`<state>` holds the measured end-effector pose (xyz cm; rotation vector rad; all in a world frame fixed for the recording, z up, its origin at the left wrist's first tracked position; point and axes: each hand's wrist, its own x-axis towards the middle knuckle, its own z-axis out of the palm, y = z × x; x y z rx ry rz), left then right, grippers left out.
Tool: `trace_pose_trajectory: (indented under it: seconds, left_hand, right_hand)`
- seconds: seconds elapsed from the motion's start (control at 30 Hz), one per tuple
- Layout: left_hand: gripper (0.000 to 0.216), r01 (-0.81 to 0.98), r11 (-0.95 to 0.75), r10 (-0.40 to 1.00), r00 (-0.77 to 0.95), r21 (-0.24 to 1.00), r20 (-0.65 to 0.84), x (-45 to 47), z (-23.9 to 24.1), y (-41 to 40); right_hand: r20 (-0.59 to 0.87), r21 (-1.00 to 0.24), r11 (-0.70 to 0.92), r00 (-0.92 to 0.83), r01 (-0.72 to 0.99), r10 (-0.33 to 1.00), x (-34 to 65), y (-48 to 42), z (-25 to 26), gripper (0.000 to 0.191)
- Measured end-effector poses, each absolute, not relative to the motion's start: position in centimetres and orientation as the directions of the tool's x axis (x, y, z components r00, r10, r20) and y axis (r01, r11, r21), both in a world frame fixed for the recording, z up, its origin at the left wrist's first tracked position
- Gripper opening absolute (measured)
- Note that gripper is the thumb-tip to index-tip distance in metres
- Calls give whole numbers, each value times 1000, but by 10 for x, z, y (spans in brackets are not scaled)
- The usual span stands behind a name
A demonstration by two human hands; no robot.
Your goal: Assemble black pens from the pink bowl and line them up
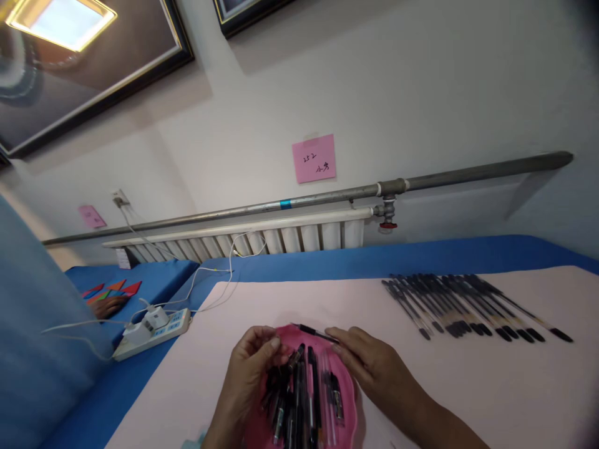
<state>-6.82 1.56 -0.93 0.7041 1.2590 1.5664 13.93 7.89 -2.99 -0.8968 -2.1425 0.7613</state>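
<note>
A pink tray [350, 399] stands at the front of the paper, holding several black pens, clear tubes and small black pen parts. Over its far rim, my right hand [374, 362] pinches one end of a pen [312, 332] with a black section, which points left. At the tray's left side is my left hand [250, 368], its thumb and fingers drawn together; whatever they hold, if anything, is too small to make out. To the right, a row of assembled pens [449, 305] lies side by side on the pale pink paper [187, 374].
A white power strip [154, 337] with plugs and cables lies on the blue cloth [327, 264] at left. Behind the table run a radiator [299, 239] and a pipe [327, 196]. Another person's hand [108, 305] rests by coloured pieces on the far-left table.
</note>
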Motion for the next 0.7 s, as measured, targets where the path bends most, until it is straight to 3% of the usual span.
trace_pose_trajectory:
  seconds: [0.23, 0.7]
  left_hand:
    - [24, -370, 28, 946, -290, 929, -145, -67, -9, 13]
    - [24, -351, 35, 953, -272, 936, -138, -71, -10, 12]
  right_hand:
    - [404, -525, 713, -602, 464, 689, 137, 74, -26, 29]
    - [444, -436, 761, -621, 480, 646, 139, 77, -35, 28]
